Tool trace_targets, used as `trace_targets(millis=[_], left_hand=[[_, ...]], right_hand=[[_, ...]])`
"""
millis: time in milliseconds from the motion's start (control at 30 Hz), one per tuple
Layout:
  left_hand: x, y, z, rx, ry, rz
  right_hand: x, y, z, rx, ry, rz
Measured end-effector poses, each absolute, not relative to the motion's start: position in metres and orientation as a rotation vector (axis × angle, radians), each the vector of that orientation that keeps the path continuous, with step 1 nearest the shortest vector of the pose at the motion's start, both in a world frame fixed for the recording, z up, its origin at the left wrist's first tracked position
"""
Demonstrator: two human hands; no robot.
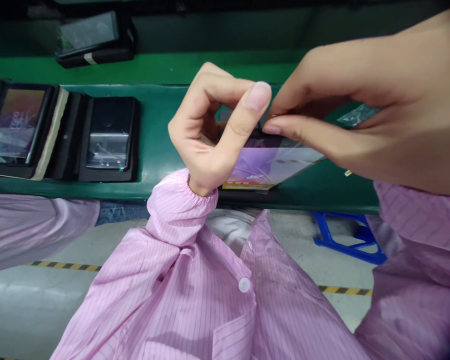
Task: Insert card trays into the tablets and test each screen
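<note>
A tablet (272,165) with a lit purple and yellow screen lies on the green work surface, beneath both hands. My left hand (213,127) is closed above its left part, thumb pressed against the curled index finger. From the right, my right hand (375,110) meets it in a pinch, its fingertips close to the left thumb. Something small and dark shows by the fingertips, too hidden to name. Behind the right thumb a piece of clear plastic (358,115) shows. The hands cover the tablet's upper part.
Left on the green bench (155,130) are a dark-screened device on a black pad (110,135) and a lit tablet (17,125) on stacked pads. Another device (88,35) rests on a black block at the back. A blue stool (348,237) stands below.
</note>
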State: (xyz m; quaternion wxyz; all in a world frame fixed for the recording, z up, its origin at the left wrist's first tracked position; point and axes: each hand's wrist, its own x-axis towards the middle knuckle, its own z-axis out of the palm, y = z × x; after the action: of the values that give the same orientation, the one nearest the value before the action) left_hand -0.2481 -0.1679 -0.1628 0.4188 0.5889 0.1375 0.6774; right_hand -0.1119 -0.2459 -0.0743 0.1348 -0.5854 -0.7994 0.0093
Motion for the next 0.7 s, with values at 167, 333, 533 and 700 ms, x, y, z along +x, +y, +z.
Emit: trace_targets(millis=[167,333,533,700], left_hand=[[-0.251,-0.171,-0.161,1.495,0.268,1.658],[-0.251,-0.173,-0.160,1.432,0.264,1.651],[-0.248,-0.169,-0.162,1.458,0.229,1.684],[-0.246,-0.168,-0.167,1.454,0.253,1.709]], right_hand=[[-0.112,-0.246,-0.076,-1.690,-2.290,0.095],[-0.109,-0.242,-0.074,-1.653,-2.283,0.155],[-0.105,-0.242,-0.071,-1.681,-2.270,0.278],[-0.099,-0.245,-0.074,-1.823,-1.877,0.765]])
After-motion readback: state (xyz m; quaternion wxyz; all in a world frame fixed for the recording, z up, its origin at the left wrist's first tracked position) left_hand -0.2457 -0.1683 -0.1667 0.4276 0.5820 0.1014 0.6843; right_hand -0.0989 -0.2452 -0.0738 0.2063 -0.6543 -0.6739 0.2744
